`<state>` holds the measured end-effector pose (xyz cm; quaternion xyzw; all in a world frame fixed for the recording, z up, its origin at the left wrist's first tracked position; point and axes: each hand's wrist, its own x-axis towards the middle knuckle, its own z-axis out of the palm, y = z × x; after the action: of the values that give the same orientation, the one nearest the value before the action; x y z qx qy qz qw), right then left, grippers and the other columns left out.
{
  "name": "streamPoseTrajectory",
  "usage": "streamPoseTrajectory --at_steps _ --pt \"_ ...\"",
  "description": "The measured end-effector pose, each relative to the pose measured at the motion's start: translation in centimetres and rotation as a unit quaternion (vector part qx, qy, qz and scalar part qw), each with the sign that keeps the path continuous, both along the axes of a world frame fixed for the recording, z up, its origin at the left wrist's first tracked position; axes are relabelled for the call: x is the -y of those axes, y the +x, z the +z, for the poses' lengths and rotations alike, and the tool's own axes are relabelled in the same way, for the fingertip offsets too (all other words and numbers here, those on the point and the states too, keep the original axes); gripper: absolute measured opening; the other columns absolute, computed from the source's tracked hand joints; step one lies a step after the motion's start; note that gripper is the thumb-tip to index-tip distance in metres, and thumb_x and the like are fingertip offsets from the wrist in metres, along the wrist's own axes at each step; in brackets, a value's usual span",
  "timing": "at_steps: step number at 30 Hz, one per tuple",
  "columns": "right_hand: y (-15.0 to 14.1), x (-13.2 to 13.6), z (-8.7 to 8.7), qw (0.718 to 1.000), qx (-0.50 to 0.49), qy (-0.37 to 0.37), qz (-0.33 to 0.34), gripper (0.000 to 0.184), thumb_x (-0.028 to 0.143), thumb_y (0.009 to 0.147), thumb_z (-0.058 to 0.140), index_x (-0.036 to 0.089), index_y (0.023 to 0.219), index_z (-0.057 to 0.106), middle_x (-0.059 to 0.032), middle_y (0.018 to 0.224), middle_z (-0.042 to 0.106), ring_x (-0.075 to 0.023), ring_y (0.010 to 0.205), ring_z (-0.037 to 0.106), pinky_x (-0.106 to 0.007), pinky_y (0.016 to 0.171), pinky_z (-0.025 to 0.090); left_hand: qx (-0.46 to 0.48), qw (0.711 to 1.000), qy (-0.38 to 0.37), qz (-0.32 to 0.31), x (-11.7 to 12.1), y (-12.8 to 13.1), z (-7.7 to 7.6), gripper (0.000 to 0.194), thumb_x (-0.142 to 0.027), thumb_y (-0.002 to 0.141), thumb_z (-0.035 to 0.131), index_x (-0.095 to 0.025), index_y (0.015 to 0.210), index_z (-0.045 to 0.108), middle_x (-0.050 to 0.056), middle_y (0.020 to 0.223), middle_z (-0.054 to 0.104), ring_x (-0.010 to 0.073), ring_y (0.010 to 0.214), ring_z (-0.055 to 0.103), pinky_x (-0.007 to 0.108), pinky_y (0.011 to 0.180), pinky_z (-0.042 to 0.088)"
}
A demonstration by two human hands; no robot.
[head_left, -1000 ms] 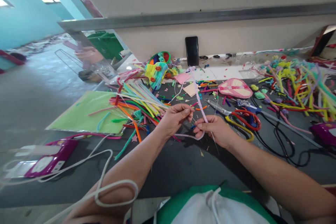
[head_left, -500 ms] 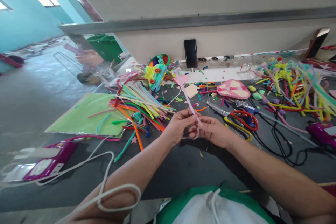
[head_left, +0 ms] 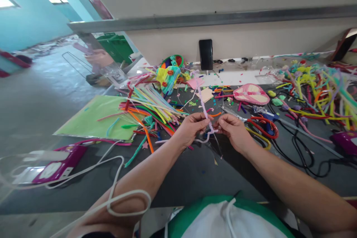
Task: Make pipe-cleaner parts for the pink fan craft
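So, the lilac stem (head_left: 203, 102) is pinched between the thumb and curled fingers of the left hand (head_left: 192, 127). From that grip it's tilted up and away, and its lower end is bent in the gap between the two hands. The right hand (head_left: 232, 130) is held just beside that end, thumb and fingers drawn close together. Whether they're fully pressed together or something small is gripped can't be told, it's too tiny to make out. A thin wire (head_left: 218, 145) can be seen slanting down below the gap.

Just beyond the left hand, off to its left, a messy bundle of fuzzy sticks (head_left: 153, 104) is spread out, partly over a green packet (head_left: 89, 121). The left forearm is crossed by a looped white cable (head_left: 143, 192), so that's a bit in the way. Close by the right hand, on its right, scissors (head_left: 275, 134) with red handles are laid down, with a black cord (head_left: 302, 156) tangled farther right. Past both hands, a pink striped piece (head_left: 252, 94) is set on the table (head_left: 192, 182), and a phone (head_left: 205, 54) is propped against the panel (head_left: 167, 42).
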<state>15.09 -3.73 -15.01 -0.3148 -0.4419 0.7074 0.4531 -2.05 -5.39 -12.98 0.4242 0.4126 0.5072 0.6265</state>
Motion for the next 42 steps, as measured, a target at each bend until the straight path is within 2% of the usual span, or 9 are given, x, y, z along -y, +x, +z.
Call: streamPoseTrajectory --at_steps 3,7,11,14,20,26,30,35,42 --pt "0.1 -0.2 0.1 0.999 0.02 0.024 -0.02 0.016 0.036 0.076 0.067 0.021 0.075 0.061 -0.0001 0.078 0.064 -0.0129 0.071 0.057 -0.026 0.065 0.044 0.027 1.0 0.0 0.002 -0.3 -0.2 -0.3 0.027 -0.027 0.068 0.074 -0.014 0.09 0.066 -0.001 0.063 0.057 0.0057 0.051 0.05 0.018 0.049 0.041" --pt "0.5 -0.7 0.3 0.996 0.042 0.057 -0.057 0.016 0.035 0.077 0.065 0.02 0.075 0.059 0.0023 0.072 0.062 -0.0068 0.05 0.041 -0.021 0.048 0.033 0.036 0.999 -0.005 0.032 -0.5 -0.5 -0.2 0.023 -0.026 0.069 0.074 -0.012 0.084 0.065 0.002 0.069 0.061 0.0088 0.061 0.058 0.02 0.06 0.049" --pt "0.7 -0.8 0.4 1.0 -0.019 -0.005 0.024 0.02 0.037 0.078 0.064 0.021 0.076 0.053 0.0034 0.077 0.061 -0.0029 0.039 0.035 -0.019 0.037 0.024 0.036 0.999 -0.008 0.039 -0.5 -0.5 0.0 0.022 -0.03 0.071 0.072 -0.011 0.077 0.063 0.004 0.071 0.062 0.0103 0.064 0.059 0.021 0.06 0.05" --pt "0.7 -0.8 0.5 0.997 -0.032 -0.021 0.06 0.024 0.039 0.077 0.065 0.021 0.076 0.05 0.0034 0.084 0.062 -0.0031 0.038 0.042 -0.018 0.034 0.028 0.05 0.998 -0.001 0.047 -0.5 -0.4 -0.1 0.023 -0.031 0.07 0.073 -0.012 0.076 0.063 0.003 0.073 0.061 0.0101 0.063 0.059 0.021 0.057 0.05" --pt "0.9 -0.9 0.4 0.997 -0.017 -0.02 0.077 0.023 0.038 0.076 0.066 0.02 0.075 0.052 0.0025 0.091 0.062 -0.0035 0.04 0.05 -0.018 0.036 0.038 0.056 0.996 0.002 0.074 -0.6 -0.4 -0.5 0.022 -0.03 0.069 0.074 -0.012 0.074 0.062 0.001 0.068 0.06 0.0093 0.058 0.059 0.02 0.053 0.049" --pt "1.1 -1.0 0.1 0.996 0.004 -0.028 0.084 0.021 0.038 0.077 0.066 0.02 0.079 0.056 0.0018 0.074 0.064 -0.0069 0.045 0.056 -0.019 0.043 0.045 0.057 0.994 -0.004 0.095 -0.6 -0.3 -0.5 0.022 -0.029 0.068 0.075 -0.011 0.074 0.064 0.001 0.067 0.061 0.0088 0.057 0.059 0.019 0.052 0.048" --pt "0.9 -1.1 0.1 0.997 -0.014 -0.026 0.071 0.023 0.039 0.076 0.067 0.02 0.078 0.054 0.0023 0.087 0.064 -0.006 0.046 0.057 -0.019 0.043 0.046 0.053 0.996 -0.005 0.071 -0.6 -0.5 -0.5 0.022 -0.031 0.07 0.073 -0.011 0.077 0.066 0.002 0.07 0.063 0.0089 0.06 0.06 0.019 0.056 0.049" --pt "0.8 -1.0 0.1 0.996 -0.024 -0.019 0.078 0.025 0.041 0.076 0.066 0.021 0.079 0.052 0.0015 0.094 0.064 -0.0058 0.047 0.058 -0.02 0.044 0.047 0.057 0.997 -0.007 0.049 -0.6 -0.6 -0.4 0.03 -0.028 0.069 0.074 -0.013 0.095 0.068 0.005 0.084 0.067 0.01 0.069 0.062 0.019 0.059 0.049" --pt "0.8 -1.0 0.3 0.995 -0.016 -0.015 0.096 0.024 0.041 0.079 0.064 0.021 0.08 0.051 -0.0001 0.095 0.065 -0.0072 0.048 0.059 -0.022 0.046 0.048 0.056 0.997 0.0 0.054 -0.7 -0.8 -0.3 0.027 -0.029 0.07 0.073 -0.013 0.092 0.069 0.006 0.085 0.067 0.0112 0.072 0.062 0.019 0.059 0.048"
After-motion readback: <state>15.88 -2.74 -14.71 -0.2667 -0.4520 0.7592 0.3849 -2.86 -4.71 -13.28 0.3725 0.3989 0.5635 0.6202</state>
